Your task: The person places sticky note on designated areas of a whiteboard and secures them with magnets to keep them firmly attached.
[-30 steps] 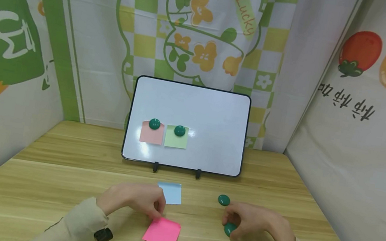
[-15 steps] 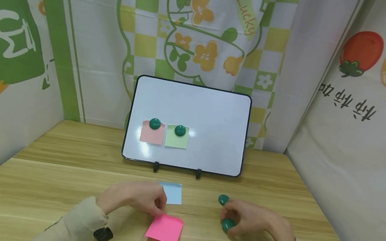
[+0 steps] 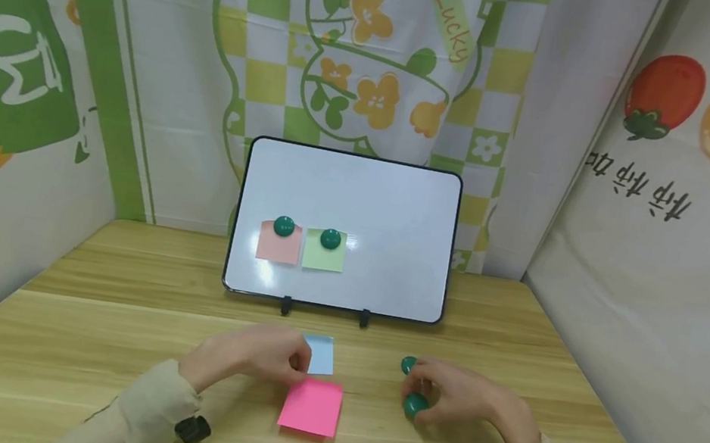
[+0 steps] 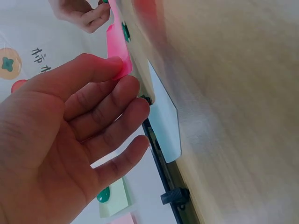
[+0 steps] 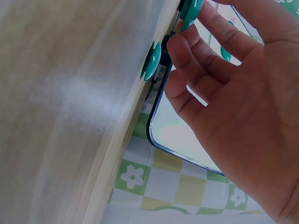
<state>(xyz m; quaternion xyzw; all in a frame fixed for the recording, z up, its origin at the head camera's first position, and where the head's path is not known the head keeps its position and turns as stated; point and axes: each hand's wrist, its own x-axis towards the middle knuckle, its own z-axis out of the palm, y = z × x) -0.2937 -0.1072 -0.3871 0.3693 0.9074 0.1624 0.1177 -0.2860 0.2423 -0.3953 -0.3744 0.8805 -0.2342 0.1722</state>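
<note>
Partly, left-hand fingers hide the pink note.

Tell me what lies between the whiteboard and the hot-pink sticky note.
Head view: the light-blue sticky note lies on the table between them, partly hidden by the left hand.

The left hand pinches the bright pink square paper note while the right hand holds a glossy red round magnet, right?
No, the right hand holds a glossy green round magnet, not red, as the head view shows. The rest stands.

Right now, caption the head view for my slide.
Left hand pinches a bright pink note; right hand holds a green magnet.
</note>
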